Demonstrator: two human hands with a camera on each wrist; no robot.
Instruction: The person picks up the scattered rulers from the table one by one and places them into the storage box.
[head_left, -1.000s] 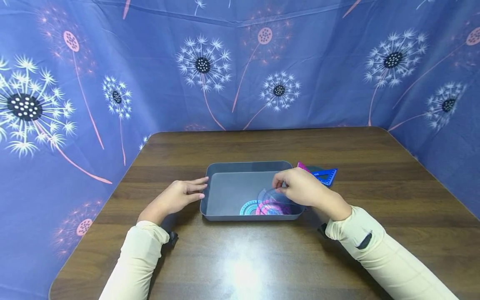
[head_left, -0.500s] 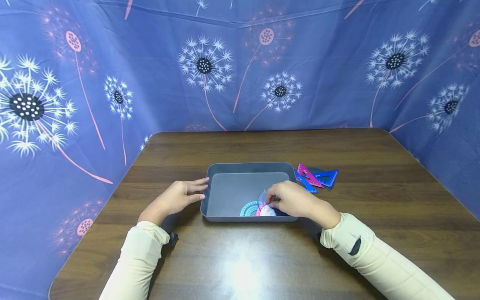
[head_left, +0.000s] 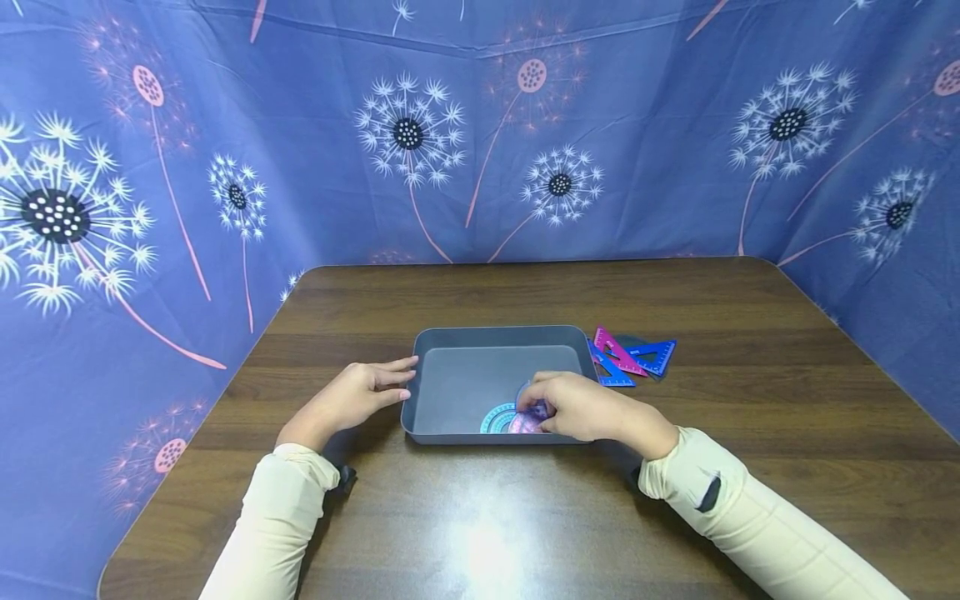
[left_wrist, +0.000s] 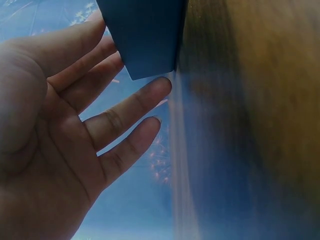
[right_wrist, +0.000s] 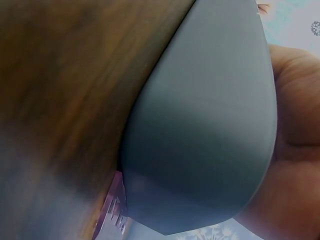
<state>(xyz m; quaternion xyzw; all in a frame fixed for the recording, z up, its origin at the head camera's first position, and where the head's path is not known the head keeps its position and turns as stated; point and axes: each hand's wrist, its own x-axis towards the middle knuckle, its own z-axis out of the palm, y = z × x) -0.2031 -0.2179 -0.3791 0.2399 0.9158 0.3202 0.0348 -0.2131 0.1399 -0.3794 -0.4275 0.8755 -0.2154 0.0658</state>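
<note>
Two hands: right hand [head_left: 581,406] lays protractors [head_left: 517,419] in tray [head_left: 450,337].

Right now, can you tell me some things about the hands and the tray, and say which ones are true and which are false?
1. The right hand is inside the grey tray. True.
2. The left hand holds a ruler. False: it holds nothing; its straight fingers rest against the tray's left side.
3. The triangle rulers lie on the table to the right of the tray. True.
4. The tray is red. False: it is grey.
5. A teal protractor lies in the tray. True.
</note>
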